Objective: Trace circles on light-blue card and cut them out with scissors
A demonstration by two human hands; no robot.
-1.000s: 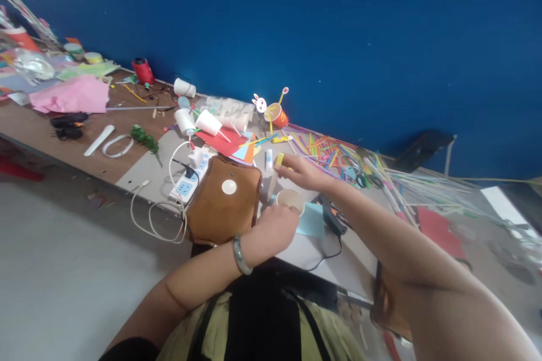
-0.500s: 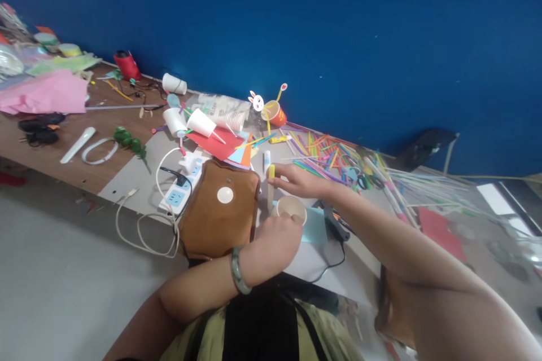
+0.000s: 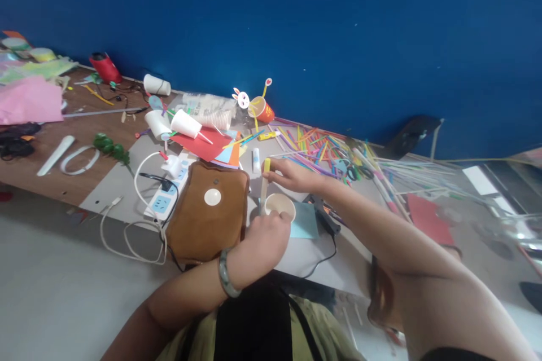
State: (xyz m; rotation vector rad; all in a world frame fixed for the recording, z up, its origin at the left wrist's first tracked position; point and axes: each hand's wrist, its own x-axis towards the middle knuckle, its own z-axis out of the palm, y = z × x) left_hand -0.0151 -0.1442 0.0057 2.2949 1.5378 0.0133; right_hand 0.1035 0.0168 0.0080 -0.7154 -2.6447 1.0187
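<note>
My left hand, with a green bangle on its wrist, is closed on the rim of a paper cup. The cup's open mouth faces up toward me. Beside the cup, my right hand pinches a thin pale stick with a yellow end. That stick stands nearly upright along the cup's left side; whether it touches the cup I cannot tell. A light blue paper sheet lies under and to the right of the cup. Behind the stick is a small white tube with a blue end.
Left of my hands lie a brown bag and a white power strip with cables. Farther back are paper cups, coloured paper and an orange decorated cup. Colourful sticks and scissors spread to the right.
The view has shifted, so the table's things appear farther left. Both hands keep their holds on the cup and the stick, with little change between them.
</note>
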